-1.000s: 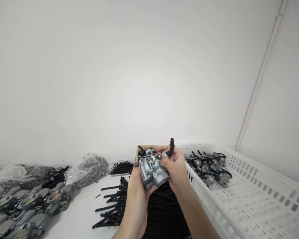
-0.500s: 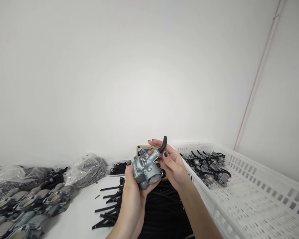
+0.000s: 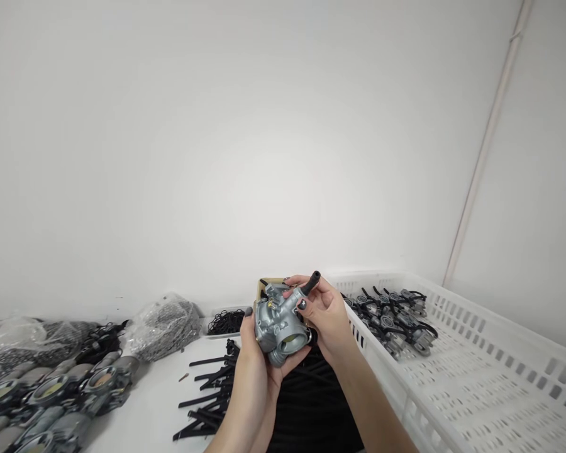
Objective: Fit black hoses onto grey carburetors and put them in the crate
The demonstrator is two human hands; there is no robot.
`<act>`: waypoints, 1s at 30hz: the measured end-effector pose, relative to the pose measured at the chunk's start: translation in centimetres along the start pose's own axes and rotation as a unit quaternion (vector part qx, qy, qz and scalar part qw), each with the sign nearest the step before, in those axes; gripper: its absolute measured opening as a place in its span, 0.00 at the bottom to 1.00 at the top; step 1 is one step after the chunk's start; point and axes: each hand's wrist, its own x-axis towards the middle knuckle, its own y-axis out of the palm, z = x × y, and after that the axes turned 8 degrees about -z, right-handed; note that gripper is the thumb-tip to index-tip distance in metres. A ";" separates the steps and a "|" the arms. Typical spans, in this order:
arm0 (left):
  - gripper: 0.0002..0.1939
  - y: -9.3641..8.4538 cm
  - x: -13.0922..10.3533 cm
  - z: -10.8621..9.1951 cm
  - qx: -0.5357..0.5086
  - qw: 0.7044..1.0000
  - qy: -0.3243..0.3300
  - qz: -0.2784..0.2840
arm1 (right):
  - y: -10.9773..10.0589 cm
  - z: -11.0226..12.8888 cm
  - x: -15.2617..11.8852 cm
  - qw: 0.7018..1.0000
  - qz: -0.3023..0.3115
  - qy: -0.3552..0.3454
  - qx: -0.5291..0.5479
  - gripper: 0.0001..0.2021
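A silver metal carburetor (image 3: pixel 278 324) is held up in front of me, its round bore facing toward me and to the right. My left hand (image 3: pixel 257 355) cradles it from the left and below, thumb on its side. At its upper right, a black rubber elbow cap (image 3: pixel 312 282) sticks out of the neck. My right hand (image 3: pixel 327 314) grips the neck just below this cap, thumb in front and fingers behind. The right fingertips are partly hidden behind the carburetor.
Black hoses (image 3: pixel 311 402) lie below my hands. On the right, a white plastic crate (image 3: pixel 481 390) holds several carburetors (image 3: pixel 391 314). More carburetors (image 3: pixel 51 396) stand at the left, near bagged small parts (image 3: pixel 163 327). A tray of black rings (image 3: pixel 226 322) sits by the wall.
My right thumb has moved down and left onto the neck, and the fingers close more tightly there. The carburetor has turned slightly, with its black cap now leaning further right and lower.
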 end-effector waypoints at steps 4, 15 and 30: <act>0.18 -0.2 0.1 0.2 0.005 1.000 0.002 0.017 | -0.1 0.0 0.1 1.000 0.022 -0.004 -0.018 0.14; 0.17 -0.2 0.3 0.2 -0.003 1.000 0.010 0.019 | -0.3 0.0 0.2 0.999 0.040 -0.009 -0.028 0.12; 0.24 -2.9 4.1 2.8 0.011 0.916 0.400 -0.014 | 1.0 -0.3 -0.7 1.000 -0.009 -0.013 0.013 0.14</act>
